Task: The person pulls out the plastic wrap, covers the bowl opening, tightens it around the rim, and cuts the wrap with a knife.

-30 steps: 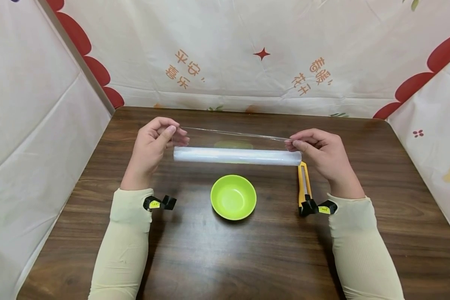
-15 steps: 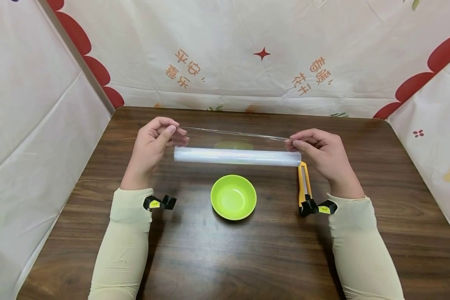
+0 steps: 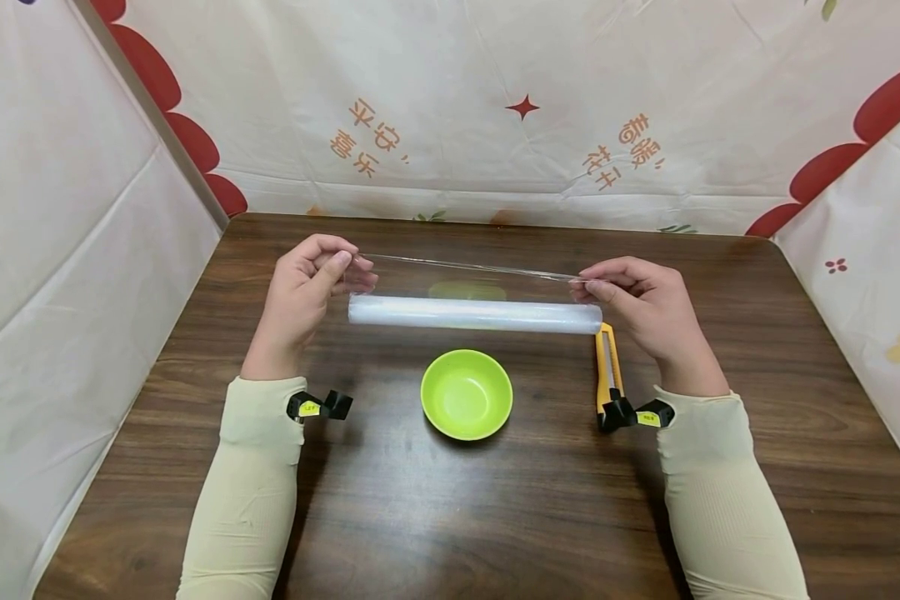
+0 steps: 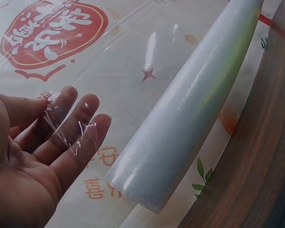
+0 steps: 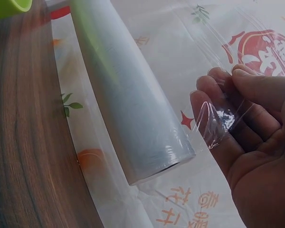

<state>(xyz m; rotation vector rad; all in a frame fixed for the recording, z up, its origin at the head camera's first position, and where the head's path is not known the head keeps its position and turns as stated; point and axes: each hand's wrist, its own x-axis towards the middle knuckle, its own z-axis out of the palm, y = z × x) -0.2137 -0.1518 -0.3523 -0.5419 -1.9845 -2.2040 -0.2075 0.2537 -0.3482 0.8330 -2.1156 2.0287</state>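
Between my raised hands a thin, clear sheet of cling film (image 3: 468,267) is stretched taut. My left hand (image 3: 303,292) pinches one corner between thumb and forefinger, its other fingers spread; the crinkled film shows over them in the left wrist view. The opposite corner is pinched the same way by my right hand (image 3: 641,308). A whitish roll of cling film (image 3: 475,314) lies crosswise between the hands, nearer to me than the taut edge. In both wrist views the roll appears beside the fingers, not touched by them. Closer to me sits a lime-green bowl (image 3: 467,395).
A yellow utility knife (image 3: 609,367) lies on the dark wooden table (image 3: 450,517), right of the bowl, partly hidden by the right wrist's black camera mount (image 3: 633,414). Behind the table hangs a white printed cloth (image 3: 450,100), with more cloth along both sides.
The roll has shifted very slightly toward me in the head view. Both hands keep their pinch on the film and stay in place.
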